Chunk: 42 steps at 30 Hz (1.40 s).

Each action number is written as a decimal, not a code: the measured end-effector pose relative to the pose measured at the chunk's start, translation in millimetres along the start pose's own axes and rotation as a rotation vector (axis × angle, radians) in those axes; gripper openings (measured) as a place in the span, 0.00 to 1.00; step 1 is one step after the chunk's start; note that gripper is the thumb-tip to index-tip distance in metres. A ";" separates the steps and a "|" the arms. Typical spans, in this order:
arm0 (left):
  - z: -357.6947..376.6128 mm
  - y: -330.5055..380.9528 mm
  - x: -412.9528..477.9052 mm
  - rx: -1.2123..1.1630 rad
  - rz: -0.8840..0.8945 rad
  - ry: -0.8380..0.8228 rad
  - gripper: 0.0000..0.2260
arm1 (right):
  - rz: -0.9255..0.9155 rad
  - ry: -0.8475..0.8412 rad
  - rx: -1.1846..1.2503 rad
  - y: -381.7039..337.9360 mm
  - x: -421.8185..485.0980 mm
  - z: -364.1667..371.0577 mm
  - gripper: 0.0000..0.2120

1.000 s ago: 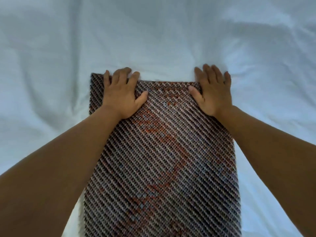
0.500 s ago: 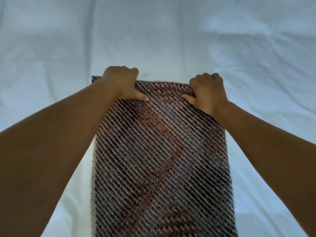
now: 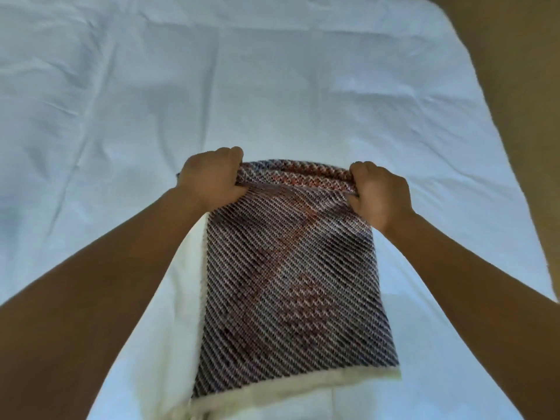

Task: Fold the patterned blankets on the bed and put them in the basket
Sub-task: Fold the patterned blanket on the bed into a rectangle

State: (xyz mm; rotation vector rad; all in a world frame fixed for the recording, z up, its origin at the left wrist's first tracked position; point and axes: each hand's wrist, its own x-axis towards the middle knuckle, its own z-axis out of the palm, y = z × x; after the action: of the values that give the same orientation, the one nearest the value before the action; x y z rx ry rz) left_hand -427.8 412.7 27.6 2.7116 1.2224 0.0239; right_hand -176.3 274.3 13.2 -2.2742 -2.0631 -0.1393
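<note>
Noted patterned blanket (image 3: 291,283) at lower centre of frame, on bed (image 3: 272,86), folded to a narrow strip. Found its upper edge lifted and rolled over, gripped at both corners by left hand (image 3: 212,180) and right hand (image 3: 378,195), fingers curled round cloth. Logged long axis bottom to top of frame, gripped end pointing up. Judged folding part done; further folds and basket transfer outstanding; saw no basket

**Folded patterned blanket (image 3: 288,283) on a bed (image 3: 272,86)**

A creased white sheet (image 3: 106,131) covers the bed, its corner at 1 o'clock. The cream-edged patterned blanket lies toward 6 o'clock, far end raised off the sheet.
</note>
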 end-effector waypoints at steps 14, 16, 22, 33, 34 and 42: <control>73.8 109.9 -264.5 0.075 -0.001 0.044 0.17 | -0.139 -0.184 0.110 -45.8 -236.2 3.3 0.24; 108.5 114.9 -285.4 0.091 -0.113 -0.079 0.17 | -0.105 -0.310 0.074 -51.1 -255.4 23.8 0.22; 154.8 126.8 -304.0 0.071 -0.332 -0.218 0.17 | -0.016 -0.409 0.081 -63.6 -269.4 55.3 0.19; 139.3 121.2 -289.0 -0.058 -0.325 -0.405 0.14 | -0.024 -0.617 0.188 -58.6 -264.3 59.7 0.18; 133.2 122.8 -280.7 -0.186 -0.368 -0.361 0.14 | -0.026 -0.596 0.229 -59.3 -259.4 57.9 0.16; 109.8 98.3 -185.2 -0.600 -1.103 0.244 0.26 | 0.552 0.054 0.655 -61.5 -170.7 44.1 0.11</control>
State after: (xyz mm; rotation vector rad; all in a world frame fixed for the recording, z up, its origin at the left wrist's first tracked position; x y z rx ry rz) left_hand -468.8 194.7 -55.2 1.3249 2.1551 0.4869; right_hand -252.9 116.4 -50.4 -2.2345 -1.1328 0.4293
